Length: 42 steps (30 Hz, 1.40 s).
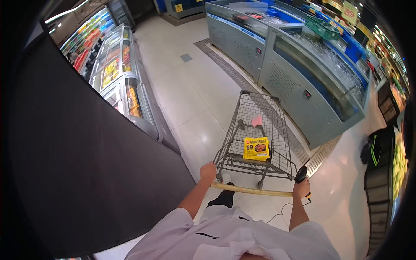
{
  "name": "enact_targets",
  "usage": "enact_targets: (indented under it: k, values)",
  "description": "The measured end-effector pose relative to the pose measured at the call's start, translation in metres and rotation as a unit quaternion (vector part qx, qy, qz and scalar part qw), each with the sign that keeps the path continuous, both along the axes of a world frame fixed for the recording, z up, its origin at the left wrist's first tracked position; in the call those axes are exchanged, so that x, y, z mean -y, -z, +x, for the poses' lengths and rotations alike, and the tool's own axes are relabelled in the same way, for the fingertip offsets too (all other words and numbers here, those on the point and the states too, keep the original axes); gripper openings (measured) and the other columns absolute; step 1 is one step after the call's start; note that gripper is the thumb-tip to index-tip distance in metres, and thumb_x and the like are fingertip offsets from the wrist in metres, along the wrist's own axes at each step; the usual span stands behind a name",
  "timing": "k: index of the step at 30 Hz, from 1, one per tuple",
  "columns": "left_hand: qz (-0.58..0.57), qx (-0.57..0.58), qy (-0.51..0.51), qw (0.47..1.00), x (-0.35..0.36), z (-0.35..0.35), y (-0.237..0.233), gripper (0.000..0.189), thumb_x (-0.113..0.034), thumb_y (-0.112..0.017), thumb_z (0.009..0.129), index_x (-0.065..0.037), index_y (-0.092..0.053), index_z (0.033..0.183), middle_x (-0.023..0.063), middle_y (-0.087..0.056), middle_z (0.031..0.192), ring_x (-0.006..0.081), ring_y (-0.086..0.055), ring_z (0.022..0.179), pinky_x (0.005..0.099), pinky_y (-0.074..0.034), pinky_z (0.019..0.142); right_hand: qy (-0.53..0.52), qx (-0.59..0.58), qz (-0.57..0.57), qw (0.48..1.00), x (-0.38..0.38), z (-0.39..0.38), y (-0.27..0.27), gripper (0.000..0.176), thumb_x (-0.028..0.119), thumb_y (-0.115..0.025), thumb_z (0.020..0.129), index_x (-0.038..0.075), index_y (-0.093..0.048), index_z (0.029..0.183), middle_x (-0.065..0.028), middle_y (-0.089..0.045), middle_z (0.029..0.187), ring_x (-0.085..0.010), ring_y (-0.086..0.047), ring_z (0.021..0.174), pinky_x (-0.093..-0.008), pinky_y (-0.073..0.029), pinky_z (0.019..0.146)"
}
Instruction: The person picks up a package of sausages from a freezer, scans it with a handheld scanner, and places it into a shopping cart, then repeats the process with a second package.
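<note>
A grey wire shopping cart [284,143] stands right before me, its yellowish push handle [251,190] crossing in front of my body. My left hand [208,172] is closed at the left end of that handle, by the cart's frame. At the right end, my right hand [302,188] is closed around a black corded device [300,174], whose head sticks up above the fingers. A thin cord [281,211] curls away below it. Inside the basket lies a yellow food packet [256,148] with a dish pictured on it. Farther forward is a small pink item [257,120].
Grey-sided water tanks [286,82] line the right, with a green basket [323,28] on top. Glass-lidded freezers [125,73] run along the left, behind a large dark panel [86,164]. Pale floor tiles [182,86] stretch ahead between them. Produce shelves [398,164] stand far right.
</note>
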State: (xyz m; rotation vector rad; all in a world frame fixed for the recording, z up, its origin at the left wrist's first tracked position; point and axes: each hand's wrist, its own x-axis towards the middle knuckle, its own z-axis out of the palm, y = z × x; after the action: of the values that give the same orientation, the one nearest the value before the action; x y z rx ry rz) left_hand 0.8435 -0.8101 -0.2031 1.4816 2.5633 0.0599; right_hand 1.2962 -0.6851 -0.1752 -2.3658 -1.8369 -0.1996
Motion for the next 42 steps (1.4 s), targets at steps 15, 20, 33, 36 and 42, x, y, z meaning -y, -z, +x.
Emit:
enact_targets:
  k: [15,20,33,36,42]
  values:
    - [0.062,-0.018,-0.084,0.994,-0.194,-0.254,0.014,0.026,-0.03,-0.054,0.096,-0.009,-0.061,0.082,0.0114,-0.068,0.071,0.0301,-0.069,0.066,0.0423,-0.055,0.059,-0.094,-0.007,0.001,0.996,-0.262,-0.273,0.011,0.024,0.007,-0.065,0.075,0.004,-0.052,0.095,-0.0141,-0.061,0.091,-0.034,-0.063,0.088,-0.0442,-0.052,0.078]
    - [0.059,-0.007,-0.131,0.99,-0.245,-0.332,0.027,0.027,-0.029,-0.053,0.097,-0.008,-0.061,0.082,0.0128,-0.068,0.072,0.0317,-0.069,0.068,0.0438,-0.055,0.061,-0.14,-0.032,-0.003,0.99,-0.354,-0.373,0.013,0.026,0.008,-0.067,0.076,0.004,-0.053,0.098,-0.0138,-0.062,0.094,-0.0341,-0.064,0.091,-0.0451,-0.052,0.077]
    - [0.035,0.018,-0.258,0.965,-0.396,-0.559,0.015,0.034,-0.031,-0.045,0.101,-0.003,-0.06,0.087,0.0196,-0.066,0.074,0.0388,-0.067,0.071,0.0495,-0.052,0.062,-0.285,-0.006,-0.028,0.958,-0.62,-0.68,0.017,0.037,0.013,-0.076,0.073,0.006,-0.052,0.1,-0.0121,-0.061,0.096,-0.0313,-0.062,0.093,-0.042,-0.051,0.078]
    - [0.045,0.029,-0.295,0.954,-0.425,-0.611,0.01,0.035,-0.032,-0.044,0.101,-0.003,-0.061,0.088,0.0207,-0.067,0.076,0.0399,-0.067,0.073,0.0505,-0.052,0.064,-0.305,-0.022,0.0,0.952,-0.669,-0.759,0.012,0.038,0.012,-0.077,0.072,0.006,-0.052,0.1,-0.0121,-0.061,0.094,-0.031,-0.063,0.092,-0.0414,-0.051,0.077]
    - [0.049,0.035,-0.346,0.936,-0.483,-0.755,0.001,0.035,-0.031,-0.046,0.099,-0.002,-0.063,0.091,0.0237,-0.068,0.082,0.043,-0.068,0.079,0.0527,-0.054,0.072,-0.352,-0.031,0.023,0.935,-0.753,-0.926,0.01,0.037,0.013,-0.076,0.073,0.006,-0.053,0.101,-0.0115,-0.06,0.092,-0.0312,-0.063,0.089,-0.0422,-0.051,0.076]
